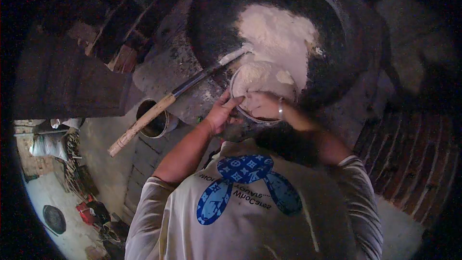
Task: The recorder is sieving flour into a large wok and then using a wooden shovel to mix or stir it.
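Note:
A round, rimmed bowl or sieve (232, 79) full of pale powder sits at the near edge of a large dark wok-like pan (213, 14). My left hand (221, 115) grips its left rim, thumb on top and fingers below. My right hand (261, 104), with a light bracelet at the wrist, reaches into the powder inside; its fingers are blurred and partly hidden. Behind the bowl, a heap of pale flour-like powder (274, 32) lies in the pan. A long-handled tool (155, 110) with a wooden handle rests across the pan's left rim, its powder-coated head in the heap.
A bucket-like container (162, 126) stands on the floor under the wooden handle. Dark wooden boards (72, 83) rise at the left, and a slatted dark surface (408, 162) lies at the right. White sacks (48, 146) and a red object (85, 213) are at the far left.

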The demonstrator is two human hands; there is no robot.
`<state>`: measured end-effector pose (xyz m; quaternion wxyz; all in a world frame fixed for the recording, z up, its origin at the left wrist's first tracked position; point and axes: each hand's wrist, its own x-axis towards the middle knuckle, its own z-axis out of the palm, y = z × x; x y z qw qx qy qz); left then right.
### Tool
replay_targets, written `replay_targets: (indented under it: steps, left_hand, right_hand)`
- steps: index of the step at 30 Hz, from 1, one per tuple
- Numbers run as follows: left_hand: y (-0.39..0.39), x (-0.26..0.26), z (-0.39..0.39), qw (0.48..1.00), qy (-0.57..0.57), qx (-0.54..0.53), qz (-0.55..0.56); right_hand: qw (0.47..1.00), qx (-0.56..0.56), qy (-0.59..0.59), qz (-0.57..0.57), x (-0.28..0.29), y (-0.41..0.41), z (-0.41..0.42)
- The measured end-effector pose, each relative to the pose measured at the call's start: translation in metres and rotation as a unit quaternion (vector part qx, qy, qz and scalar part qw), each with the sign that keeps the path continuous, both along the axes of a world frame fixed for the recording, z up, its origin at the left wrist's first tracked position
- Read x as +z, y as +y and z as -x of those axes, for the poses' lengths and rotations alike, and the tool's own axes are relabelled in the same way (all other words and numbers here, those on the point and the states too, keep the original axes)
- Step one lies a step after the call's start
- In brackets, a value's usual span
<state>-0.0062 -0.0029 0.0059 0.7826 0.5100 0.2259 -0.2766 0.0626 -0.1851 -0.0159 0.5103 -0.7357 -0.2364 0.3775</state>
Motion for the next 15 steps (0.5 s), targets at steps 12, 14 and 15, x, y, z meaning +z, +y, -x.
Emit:
replay_targets:
  steps: [12, 14, 15]
  left_hand:
    - [0.001, -0.001, 0.005, 1.000, -0.013, -0.004, -0.007]
    - [-0.001, 0.002, 0.004, 1.000, -0.022, -0.005, -0.016]
    - [0.000, 0.000, 0.004, 1.000, -0.009, -0.005, -0.009]
  right_hand:
    - [0.982, -0.161, -0.053, 0.084, 0.036, -0.006, -0.020]
    - [0.968, -0.240, 0.039, 0.062, 0.045, -0.014, -0.028]
    - [0.966, -0.244, 0.048, 0.067, 0.032, -0.018, -0.031]
